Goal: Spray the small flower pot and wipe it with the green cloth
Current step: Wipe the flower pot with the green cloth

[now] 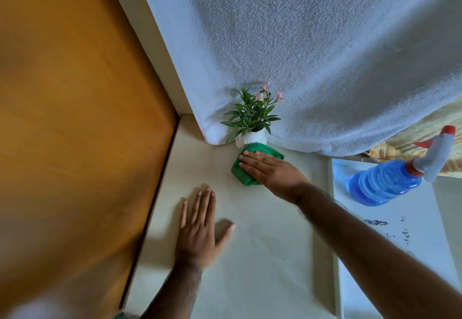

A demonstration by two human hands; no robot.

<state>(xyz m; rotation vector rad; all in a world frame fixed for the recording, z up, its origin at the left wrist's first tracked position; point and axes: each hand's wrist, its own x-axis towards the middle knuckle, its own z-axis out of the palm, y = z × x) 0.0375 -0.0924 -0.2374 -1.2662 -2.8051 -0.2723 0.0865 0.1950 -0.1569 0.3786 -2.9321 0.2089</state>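
Observation:
A small white flower pot (254, 138) with green leaves and pink blooms stands at the back of the cream table, against a white curtain. The green cloth (241, 171) lies bunched against the pot's front. My right hand (268, 170) rests flat on the cloth with fingers stretched out, pressing it toward the pot. My left hand (200, 228) lies flat on the table with fingers spread, well in front of the pot, holding nothing. A blue spray bottle (390, 181) with a grey and red nozzle stands at the right.
A white textured curtain (312, 56) hangs behind the pot. An orange wooden panel (75, 119) borders the cream table (250, 268) on the left. A white surface (400, 231) with dark specks lies to the right, under the bottle.

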